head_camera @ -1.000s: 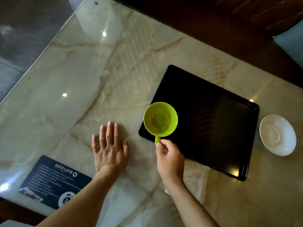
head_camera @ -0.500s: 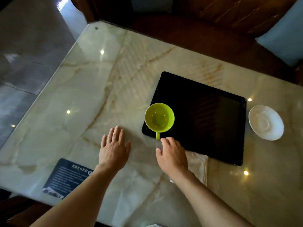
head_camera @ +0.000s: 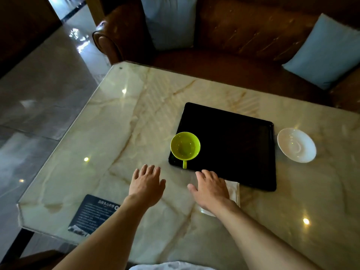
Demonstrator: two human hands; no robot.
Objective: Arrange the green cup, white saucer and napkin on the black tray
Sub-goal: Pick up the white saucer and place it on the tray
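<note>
The green cup stands upright on the near left corner of the black tray, handle pointing toward me. A white saucer lies on the marble table just right of the tray. A pale folded napkin lies on the table against the tray's near edge, partly under my right hand. That hand is spread flat, palm down, holding nothing, a little short of the cup's handle. My left hand rests flat and open on the table to the left of the tray.
A dark printed card lies near the table's front left corner. A brown leather sofa with pale blue cushions runs along the far side. The table's left edge drops to a glossy floor.
My right hand has let go of the cup's handle and drawn back toward the napkin. The cup stays on the tray. The camera has tilted up, showing the sofa.
</note>
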